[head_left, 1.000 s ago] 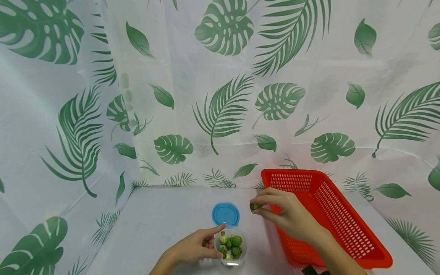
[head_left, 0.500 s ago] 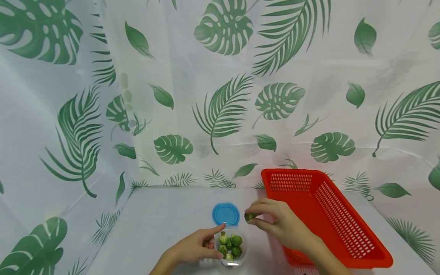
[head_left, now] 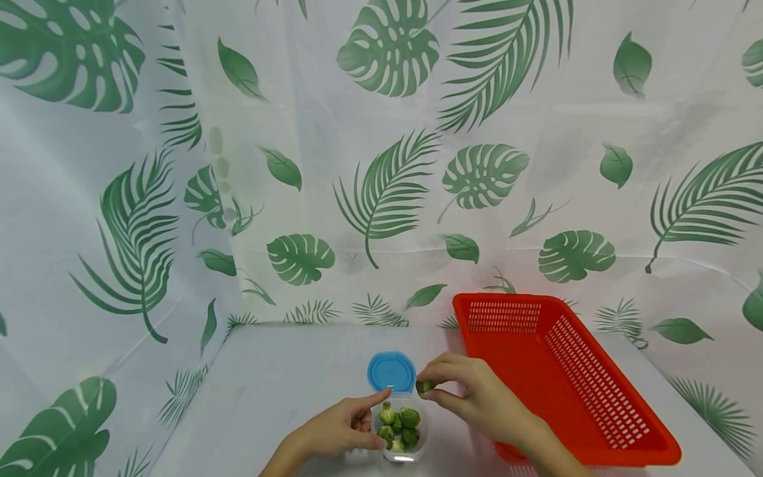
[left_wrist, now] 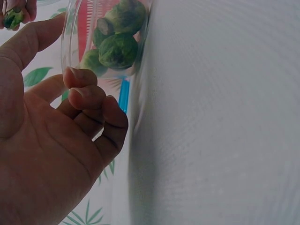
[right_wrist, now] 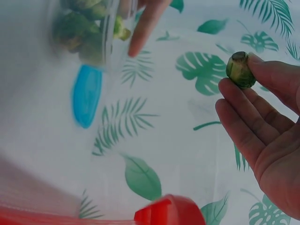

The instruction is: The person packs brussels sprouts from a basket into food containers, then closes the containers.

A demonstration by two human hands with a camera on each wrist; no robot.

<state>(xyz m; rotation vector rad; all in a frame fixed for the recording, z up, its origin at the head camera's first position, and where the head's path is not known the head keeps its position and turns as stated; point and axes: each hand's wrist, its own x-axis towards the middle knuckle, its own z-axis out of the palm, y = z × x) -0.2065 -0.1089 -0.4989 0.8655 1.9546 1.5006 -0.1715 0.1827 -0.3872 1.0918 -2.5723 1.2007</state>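
Observation:
Between the right thumb and fingers (head_left: 471, 394), a Brussels sprout (right_wrist: 240, 72) is pinched, with its brown cut stem showing. This right hand (right_wrist: 267, 117) hovers just right of a small clear plastic container (head_left: 422, 442). Several Brussels sprouts (head_left: 409, 417) lie inside the container. Its blue lid (head_left: 390, 371) lies open on the far side. The left hand (head_left: 342, 427) holds the container from the left, thumb at the near rim and index finger stretched toward the lid's edge. In the left wrist view, the other fingers of the left hand (left_wrist: 56, 131) curl beside the container wall.
A large red perforated basket (head_left: 596, 371) stands on the right of the white table (head_left: 286, 371), partly behind the right forearm. A white sheet with green leaf prints (head_left: 381, 132) hangs at the back and sides.
The right hand has moved left and a little nearer, away from the basket toward the container, carrying the Brussels sprout. The left hand and container have stayed in place.

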